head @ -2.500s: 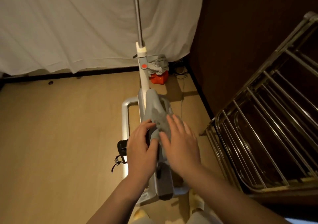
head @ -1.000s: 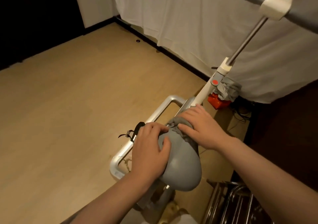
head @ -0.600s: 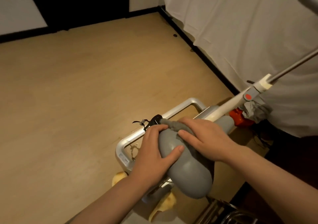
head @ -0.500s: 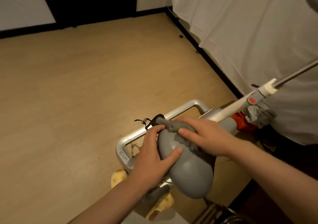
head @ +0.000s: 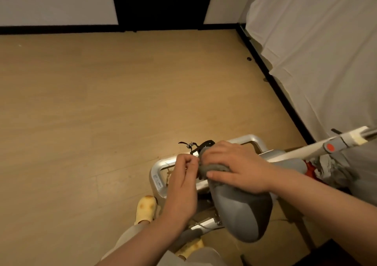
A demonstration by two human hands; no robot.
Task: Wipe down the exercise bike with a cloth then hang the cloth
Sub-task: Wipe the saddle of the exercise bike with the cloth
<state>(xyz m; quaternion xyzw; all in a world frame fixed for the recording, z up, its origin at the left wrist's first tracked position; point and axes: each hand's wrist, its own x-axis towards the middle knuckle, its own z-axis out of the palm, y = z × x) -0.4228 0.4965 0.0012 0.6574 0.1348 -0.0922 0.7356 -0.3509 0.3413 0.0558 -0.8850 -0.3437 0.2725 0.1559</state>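
while the right hand (head: 237, 166) curls over the grey cloth (head: 212, 167) on the exercise bike's saddle (head: 242, 210) nose, the left hand (head: 183, 181) pinches the cloth's edge with bent fingers.

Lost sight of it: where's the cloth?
Head view, lower right: the cloth is bunched on the saddle's nose under the right hand.

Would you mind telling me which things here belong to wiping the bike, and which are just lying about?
Part of the job:
- grey cloth
- bike seat
- right hand, pressing the cloth
- left hand, fingers curled by the cloth's edge

Just lying about:
- red object
- crumpled grey fabric
- white sheet
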